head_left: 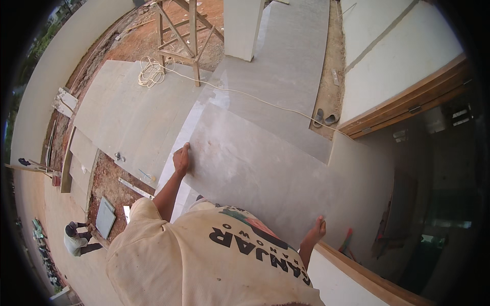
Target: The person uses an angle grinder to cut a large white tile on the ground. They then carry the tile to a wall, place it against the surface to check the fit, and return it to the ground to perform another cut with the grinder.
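Note:
A large grey slab with pale mottled patches lies across the middle of the view, just ahead of my body. My left hand is closed on its left edge, thumb uppermost. My right hand is closed on the near edge toward the right. Beneath and around the slab are grey panels and a pale white strip along their left side. My printed cream shirt hides part of the near edge.
A wooden trestle stands beside a white column. A cream cord crosses the panels toward a wood-framed doorway at right. Sandals lie near the wall. A co-worker bends at lower left beside grey boards.

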### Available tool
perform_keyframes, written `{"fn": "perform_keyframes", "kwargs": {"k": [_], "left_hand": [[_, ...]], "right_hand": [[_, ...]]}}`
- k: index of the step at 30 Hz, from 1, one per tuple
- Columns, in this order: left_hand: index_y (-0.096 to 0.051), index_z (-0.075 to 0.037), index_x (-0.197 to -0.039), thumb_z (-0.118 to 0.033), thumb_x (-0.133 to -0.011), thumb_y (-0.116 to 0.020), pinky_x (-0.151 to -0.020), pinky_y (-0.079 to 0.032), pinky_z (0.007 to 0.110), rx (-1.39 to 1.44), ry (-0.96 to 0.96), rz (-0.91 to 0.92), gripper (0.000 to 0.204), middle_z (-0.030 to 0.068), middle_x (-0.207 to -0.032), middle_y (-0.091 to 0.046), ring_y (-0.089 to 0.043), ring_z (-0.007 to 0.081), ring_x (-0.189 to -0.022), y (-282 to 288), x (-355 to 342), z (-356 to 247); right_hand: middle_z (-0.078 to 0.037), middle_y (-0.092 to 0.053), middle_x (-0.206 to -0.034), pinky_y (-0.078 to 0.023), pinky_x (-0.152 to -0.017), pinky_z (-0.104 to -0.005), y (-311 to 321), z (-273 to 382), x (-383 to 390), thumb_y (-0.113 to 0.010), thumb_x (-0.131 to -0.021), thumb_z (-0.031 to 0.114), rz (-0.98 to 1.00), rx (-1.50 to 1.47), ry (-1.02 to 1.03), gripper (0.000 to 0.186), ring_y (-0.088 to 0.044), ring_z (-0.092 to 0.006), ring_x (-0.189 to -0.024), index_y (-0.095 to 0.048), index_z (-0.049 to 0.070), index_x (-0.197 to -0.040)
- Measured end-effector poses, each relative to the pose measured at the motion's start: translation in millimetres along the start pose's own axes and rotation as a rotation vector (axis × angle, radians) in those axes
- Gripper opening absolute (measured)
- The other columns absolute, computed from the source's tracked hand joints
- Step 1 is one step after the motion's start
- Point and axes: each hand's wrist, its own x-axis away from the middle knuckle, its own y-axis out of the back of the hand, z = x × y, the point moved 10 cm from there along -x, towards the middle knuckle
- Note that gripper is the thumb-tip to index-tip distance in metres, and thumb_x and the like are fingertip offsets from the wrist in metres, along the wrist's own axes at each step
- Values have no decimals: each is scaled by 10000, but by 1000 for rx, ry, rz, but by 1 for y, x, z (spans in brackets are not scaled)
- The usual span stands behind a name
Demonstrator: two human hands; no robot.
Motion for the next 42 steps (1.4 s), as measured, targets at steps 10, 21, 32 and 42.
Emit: {"fn": "perform_keyframes", "kwargs": {"k": [10, 21, 32, 42], "left_hand": [[-712, 89, -1113, -503, -1012, -522, -888, -474, 405, 211, 265, -433, 630, 211, -996, -733, -647, 290, -937, 140, -18, 75], [-697, 103, -1168, -493, -1005, -583, -912, -490, 373, 616, 445, -912, 628, 144, -1108, -716, -643, 249, -973, 178, -5, 120], [-643, 93, -1271, -514, -1014, -564, -1007, -480, 364, 906, 538, -1185, 664, 140, -1268, -670, -636, 249, -1110, 218, -30, 164], [-593, 66, -1357, -584, -1004, -527, -1050, -457, 384, 984, 609, -1383, 742, 135, -1350, -632, -602, 281, -1198, 286, -99, 188]], "right_hand": [[59, -249, -689, -247, -545, -302, -270, 115, -76, -593, -1047, 322, 453, 49, 245, 475, -240, -78, -630, -310, 122, -722], [74, -262, -699, -220, -552, -287, -570, 261, -89, -614, -1032, 373, 948, 101, 426, 488, -229, -60, -654, -332, 138, -711], [41, -252, -673, -265, -526, -339, -811, 346, 27, -682, -983, 416, 1240, 122, 640, 572, -269, -94, -642, -307, 92, -695], [5, -255, -660, -278, -528, -350, -949, 425, 175, -717, -949, 460, 1364, 90, 818, 615, -285, -111, -636, -327, 56, -696]]}}
